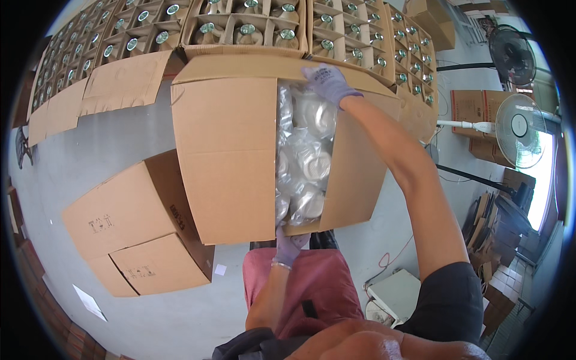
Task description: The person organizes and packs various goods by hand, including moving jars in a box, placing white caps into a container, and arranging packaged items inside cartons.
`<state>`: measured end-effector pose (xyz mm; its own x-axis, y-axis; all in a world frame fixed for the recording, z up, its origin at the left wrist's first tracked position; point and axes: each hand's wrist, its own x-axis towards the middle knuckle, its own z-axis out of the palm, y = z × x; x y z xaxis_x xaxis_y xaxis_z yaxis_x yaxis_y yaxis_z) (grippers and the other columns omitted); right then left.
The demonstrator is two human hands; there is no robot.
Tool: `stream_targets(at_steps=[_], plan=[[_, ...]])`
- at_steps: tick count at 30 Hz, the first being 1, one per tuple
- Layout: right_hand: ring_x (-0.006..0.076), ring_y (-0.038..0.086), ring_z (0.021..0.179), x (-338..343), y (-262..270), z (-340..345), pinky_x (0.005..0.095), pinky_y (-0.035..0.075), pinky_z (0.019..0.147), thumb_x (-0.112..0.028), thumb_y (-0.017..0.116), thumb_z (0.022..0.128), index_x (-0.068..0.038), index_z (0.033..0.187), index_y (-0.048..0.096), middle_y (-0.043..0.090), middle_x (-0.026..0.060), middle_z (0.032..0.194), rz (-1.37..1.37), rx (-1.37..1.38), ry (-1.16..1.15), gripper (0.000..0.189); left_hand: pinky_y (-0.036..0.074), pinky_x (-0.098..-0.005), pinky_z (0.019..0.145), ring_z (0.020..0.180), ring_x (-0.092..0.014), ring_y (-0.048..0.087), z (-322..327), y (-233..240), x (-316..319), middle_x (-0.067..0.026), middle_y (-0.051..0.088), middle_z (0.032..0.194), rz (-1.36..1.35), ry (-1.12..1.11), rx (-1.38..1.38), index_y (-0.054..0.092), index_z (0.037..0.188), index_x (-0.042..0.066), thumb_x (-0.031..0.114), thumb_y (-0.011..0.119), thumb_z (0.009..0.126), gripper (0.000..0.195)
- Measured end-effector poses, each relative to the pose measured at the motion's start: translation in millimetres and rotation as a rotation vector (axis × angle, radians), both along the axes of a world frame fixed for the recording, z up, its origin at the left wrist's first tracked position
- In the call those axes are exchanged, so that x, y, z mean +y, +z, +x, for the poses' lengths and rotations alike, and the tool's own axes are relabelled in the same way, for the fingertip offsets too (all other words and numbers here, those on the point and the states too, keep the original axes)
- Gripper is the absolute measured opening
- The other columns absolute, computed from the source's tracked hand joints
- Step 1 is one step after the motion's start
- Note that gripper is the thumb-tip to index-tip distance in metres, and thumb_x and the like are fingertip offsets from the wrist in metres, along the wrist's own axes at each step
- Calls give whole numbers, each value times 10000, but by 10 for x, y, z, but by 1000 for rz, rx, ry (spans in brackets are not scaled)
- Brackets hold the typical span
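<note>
An open cardboard box (225,157) stands before me, its wide left flap and narrower right flap (357,166) leaving a gap between them. Several round-ended items in clear plastic wrap (315,164) show inside. My right hand (330,83), in a light purple glove, lies against the box's far flap (252,67), at the top of the gap. My left hand (290,247), in a matching glove, is at the near edge, its fingertips partly hidden; whether it grips the edge is unclear. Below the left hand is a red cloth (310,279) over my lap or front.
Beyond the box, divided cartons (247,49) hold many bottles with shiny caps. Another cardboard box (135,225) stands on the floor at left. Electric fans (519,126) stand at right, near stacked cartons (468,105). A white appliance-like unit (396,292) and cables lie at lower right.
</note>
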<state>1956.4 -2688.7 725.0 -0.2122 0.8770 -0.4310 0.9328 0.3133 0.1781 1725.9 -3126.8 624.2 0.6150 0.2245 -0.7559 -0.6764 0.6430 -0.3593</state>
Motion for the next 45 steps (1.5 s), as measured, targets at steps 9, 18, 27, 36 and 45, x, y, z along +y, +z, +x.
stream_targets(at_steps=[9,18,27,36,45], plan=[[344,622,952,-192,-169,233,420,499,810,-210,549,856,-112,1092,607,662,151,1003,171,90,-220,263,491,-490,930,1103,-387,567,-253,11,129,-210,521,1263,41,-264,134,395,1337,44,587,409,895,700],[224,549,1056,-1844,-227,44,478,300,1056,-153,539,847,-155,1134,573,623,79,998,194,303,253,288,540,-389,830,907,-292,645,-282,-241,700,-210,605,1094,333,-122,-375,481,1195,-57,693,303,881,832],[218,583,779,-2641,1378,1167,505,339,1020,-101,590,818,-101,1031,648,584,35,740,383,223,84,221,376,-377,1040,1166,-258,517,-2329,1758,1273,-167,535,1254,855,-470,1306,418,1304,-80,297,352,989,495],[240,479,1069,-3885,-381,3150,416,376,914,-201,504,899,-77,1166,554,513,129,1030,524,-149,-1013,299,491,-389,953,1096,-311,569,-2997,1265,1888,-217,521,1208,737,-108,1565,417,1198,-65,389,324,993,507],[290,573,899,-3210,-385,2982,348,464,845,-193,440,927,-25,1188,556,602,115,938,513,64,-862,332,399,-393,954,1099,-313,491,-3194,213,1716,-222,479,1220,1006,-851,2053,366,1356,-11,214,600,880,577]])
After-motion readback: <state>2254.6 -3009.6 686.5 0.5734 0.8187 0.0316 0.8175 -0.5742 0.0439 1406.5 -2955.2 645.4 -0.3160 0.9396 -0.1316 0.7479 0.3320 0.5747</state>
